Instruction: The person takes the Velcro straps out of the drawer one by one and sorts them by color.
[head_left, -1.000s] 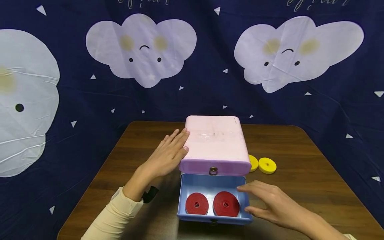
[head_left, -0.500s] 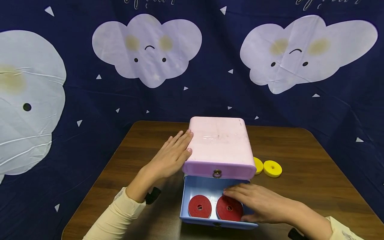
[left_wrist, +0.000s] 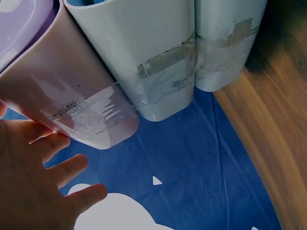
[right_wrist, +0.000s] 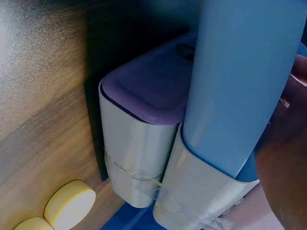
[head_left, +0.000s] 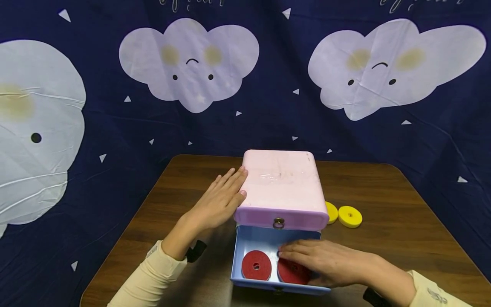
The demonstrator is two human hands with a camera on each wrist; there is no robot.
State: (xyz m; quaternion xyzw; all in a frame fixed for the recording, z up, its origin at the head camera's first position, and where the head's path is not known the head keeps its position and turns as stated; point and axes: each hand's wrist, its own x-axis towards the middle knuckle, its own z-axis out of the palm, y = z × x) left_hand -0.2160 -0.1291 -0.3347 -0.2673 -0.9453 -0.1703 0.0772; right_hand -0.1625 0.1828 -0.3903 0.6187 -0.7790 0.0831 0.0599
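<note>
A stacked drawer unit has a pink top box (head_left: pixel 281 179) and, below it, a pulled-out blue drawer (head_left: pixel 261 236). My left hand (head_left: pixel 218 198) rests with straight fingers against the pink box's left side; the left wrist view shows those fingers spread at its wall. Inside the drawer two red rolls with centre holes lie flat side by side. My right hand (head_left: pixel 326 260) reaches in and grips the right red roll (head_left: pixel 287 275), fingers over its far side and thumb near its front right edge. The left red roll (head_left: pixel 248 262) is untouched. The right wrist view hides the fingertips behind the drawer wall.
Two yellow discs stand right of the unit, one yellow disc (head_left: pixel 350 222) fully visible and another yellow disc (head_left: pixel 331 213) partly behind the box. A closed lower drawer with a purple front (right_wrist: pixel 148 86) sits beneath. A dark blue cloud-print cloth (head_left: pixel 276 123) hangs behind the wooden table (head_left: pixel 184 179).
My right hand has moved left from the drawer's right edge into the drawer and closed around the right red roll. The left hand stays on the pink box. The view has shifted slightly.
</note>
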